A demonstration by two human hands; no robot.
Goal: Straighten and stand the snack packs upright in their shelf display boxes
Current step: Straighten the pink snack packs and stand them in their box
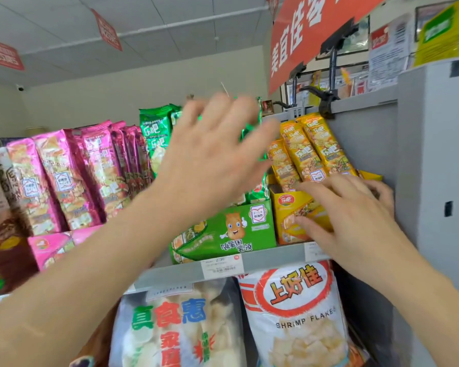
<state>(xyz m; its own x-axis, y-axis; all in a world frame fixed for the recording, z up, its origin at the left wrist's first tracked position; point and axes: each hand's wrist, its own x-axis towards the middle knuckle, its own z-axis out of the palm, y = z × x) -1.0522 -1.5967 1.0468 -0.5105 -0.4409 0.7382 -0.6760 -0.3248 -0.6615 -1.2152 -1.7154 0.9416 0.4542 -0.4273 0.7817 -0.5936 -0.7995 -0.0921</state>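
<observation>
The yellow snack packs [310, 149] stood in their yellow display box [289, 207] at the right end of the shelf [276, 256], leaning left with their tops near the grey side panel [368, 144]. We judged them light, crinkly foil sleeves with brittle crisps inside: slippery, easily crushed, best taken by the upper edges and tipped together instead of being squeezed at the middle. Our right hand [350, 213] lay on the box front and rim, fingers spread and gripping nothing. Just left, green packs [154, 133] filled a green display box [223, 231]. Our left hand [212, 154] was raised before them, fingers splayed and empty; blur hid whether it touched. Further left, pink packs [64, 176] leaned in a pink box [53, 247]. Below the shelf hung large white snack bags [297, 313].
</observation>
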